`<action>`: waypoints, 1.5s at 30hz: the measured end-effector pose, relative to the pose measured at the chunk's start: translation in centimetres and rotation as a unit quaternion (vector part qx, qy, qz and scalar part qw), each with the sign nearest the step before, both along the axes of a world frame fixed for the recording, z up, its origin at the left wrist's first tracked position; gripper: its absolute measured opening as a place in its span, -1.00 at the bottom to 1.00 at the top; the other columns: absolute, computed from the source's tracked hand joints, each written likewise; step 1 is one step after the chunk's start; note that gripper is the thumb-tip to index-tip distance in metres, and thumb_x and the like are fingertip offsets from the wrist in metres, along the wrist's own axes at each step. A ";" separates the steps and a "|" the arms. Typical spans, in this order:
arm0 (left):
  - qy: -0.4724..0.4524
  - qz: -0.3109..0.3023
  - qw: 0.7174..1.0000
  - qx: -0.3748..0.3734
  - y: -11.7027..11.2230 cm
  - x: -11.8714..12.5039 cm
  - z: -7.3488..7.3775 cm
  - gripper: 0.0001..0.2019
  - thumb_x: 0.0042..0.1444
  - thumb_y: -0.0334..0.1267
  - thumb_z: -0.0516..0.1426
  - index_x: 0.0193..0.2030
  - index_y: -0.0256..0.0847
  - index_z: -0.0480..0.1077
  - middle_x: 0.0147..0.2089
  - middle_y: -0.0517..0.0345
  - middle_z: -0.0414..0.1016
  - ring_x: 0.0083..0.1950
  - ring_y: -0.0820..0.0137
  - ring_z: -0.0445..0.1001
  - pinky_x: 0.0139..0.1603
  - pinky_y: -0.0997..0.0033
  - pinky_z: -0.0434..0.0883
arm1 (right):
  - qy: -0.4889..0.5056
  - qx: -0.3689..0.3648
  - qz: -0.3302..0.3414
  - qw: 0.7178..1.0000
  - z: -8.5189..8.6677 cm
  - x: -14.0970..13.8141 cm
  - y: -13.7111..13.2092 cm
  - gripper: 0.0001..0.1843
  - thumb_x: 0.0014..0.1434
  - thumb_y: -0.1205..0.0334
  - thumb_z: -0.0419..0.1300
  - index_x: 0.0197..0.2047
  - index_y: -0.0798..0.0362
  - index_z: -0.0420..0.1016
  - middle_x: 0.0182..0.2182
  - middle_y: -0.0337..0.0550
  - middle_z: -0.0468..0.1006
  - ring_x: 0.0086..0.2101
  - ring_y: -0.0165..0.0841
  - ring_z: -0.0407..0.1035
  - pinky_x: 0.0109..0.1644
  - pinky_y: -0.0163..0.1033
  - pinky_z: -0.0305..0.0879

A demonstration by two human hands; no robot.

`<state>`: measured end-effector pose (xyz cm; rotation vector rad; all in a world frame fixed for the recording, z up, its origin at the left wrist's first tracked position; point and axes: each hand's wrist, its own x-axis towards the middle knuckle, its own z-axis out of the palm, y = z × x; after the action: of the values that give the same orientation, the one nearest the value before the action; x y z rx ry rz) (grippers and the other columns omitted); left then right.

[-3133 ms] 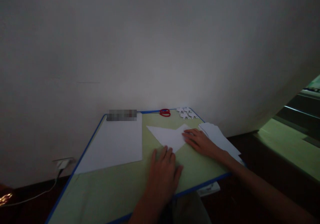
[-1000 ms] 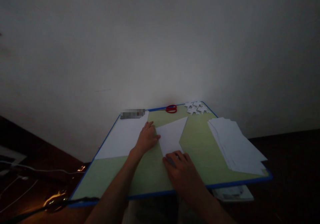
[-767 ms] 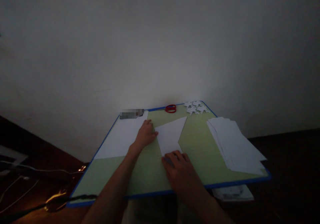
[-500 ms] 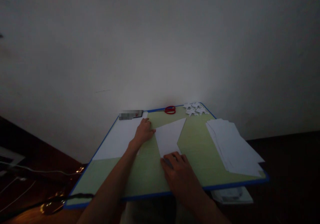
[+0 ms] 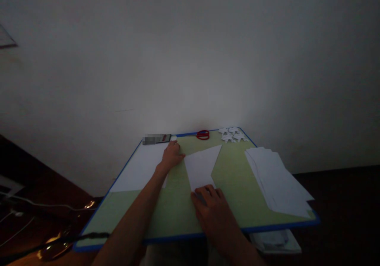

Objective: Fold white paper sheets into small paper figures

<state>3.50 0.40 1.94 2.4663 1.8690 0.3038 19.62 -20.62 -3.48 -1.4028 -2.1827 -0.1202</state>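
A folded sheet of white paper [image 5: 202, 165] lies on the green tabletop, one point angled to the far right. My left hand [image 5: 172, 156] rests flat beside it, fingers stretched forward over a white sheet and thumb apart, its tip at the folded sheet's left corner. At the near edge of the folded sheet, my right hand [image 5: 212, 204] has its fingers bent over the paper, thumb on the left side. A shaded grey patch shows between thumb and forefinger. The right palm hides the paper's near end.
A large white sheet [image 5: 136, 171] covers the left side beneath a partly blurred dark flat device [image 5: 163, 138]. Red-handled scissors [image 5: 203, 135] lie at the back, near several folded white paper shapes [image 5: 228, 138]. Loose paper [image 5: 276, 179] is stacked at right, overhanging the blue table edge [image 5: 285, 225].
The view has tilted up slightly, so the table sits a little lower. Both hands and the folded sheet keep nearly the same places on the tabletop.
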 end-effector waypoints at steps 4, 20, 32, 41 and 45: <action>0.002 -0.010 1.000 0.021 -0.3 0.2 0.2 -0.60 0.13 -0.33 0.28 0.12 -0.31 0.41 0.43 -0.27 0.25 0.47 0.06 0.19 0.38 0.13 0.26 | 0.002 -0.022 0.004 1.000 0.4 0.0 0.0 -0.66 0.26 0.44 0.25 0.09 0.04 0.54 -0.04 0.00 0.60 -0.05 -0.06 0.41 -0.01 0.07 0.41; -0.006 -0.120 0.992 0.044 -3.3 1.6 -1.0 -0.66 0.36 -0.06 0.08 0.12 -0.19 0.46 0.14 -0.12 0.54 0.19 0.01 0.44 0.14 -0.03 0.35 | 0.100 -0.099 -0.028 0.990 6.1 2.9 13.0 -0.68 0.37 0.34 0.13 0.10 0.09 0.60 0.02 -0.01 0.63 0.07 -0.18 0.42 0.26 -0.08 0.29; -0.147 -0.111 0.982 0.035 -3.2 1.2 -2.2 -0.71 0.28 -0.25 0.17 0.10 -0.27 0.47 0.15 -0.21 0.52 0.25 -0.09 0.38 0.24 -0.22 0.22 | 0.075 -0.143 -0.037 0.986 2.7 5.9 20.0 -0.71 0.32 0.20 0.19 0.01 0.07 0.67 -0.09 0.02 0.67 -0.08 -0.21 0.51 0.08 -0.17 0.33; -0.348 -0.090 0.933 -0.004 -1.0 0.7 -3.2 -0.48 -0.04 -0.55 0.25 0.10 -0.17 0.44 0.00 0.03 0.49 -0.05 0.30 0.52 0.01 0.26 0.48 | 0.095 -0.150 0.016 0.984 2.1 5.5 19.6 -0.63 0.13 0.15 0.41 0.01 0.04 0.67 -0.11 0.02 0.58 -0.08 -0.18 0.45 0.06 -0.11 0.35; -0.450 -0.071 0.890 -0.027 -0.1 0.6 -3.3 -0.50 0.01 -0.48 0.25 0.14 -0.21 0.41 -0.06 0.06 0.50 -0.25 0.42 0.53 -0.21 0.39 0.51 | 0.134 -0.116 0.029 0.984 2.1 5.1 19.8 -0.74 0.16 0.14 0.40 -0.08 0.01 0.68 -0.04 0.01 0.58 0.04 -0.12 0.41 0.18 -0.01 0.29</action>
<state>4.10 0.27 -1.35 1.8572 1.2495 1.1233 24.77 -0.87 -1.38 -1.3843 -2.0580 0.3354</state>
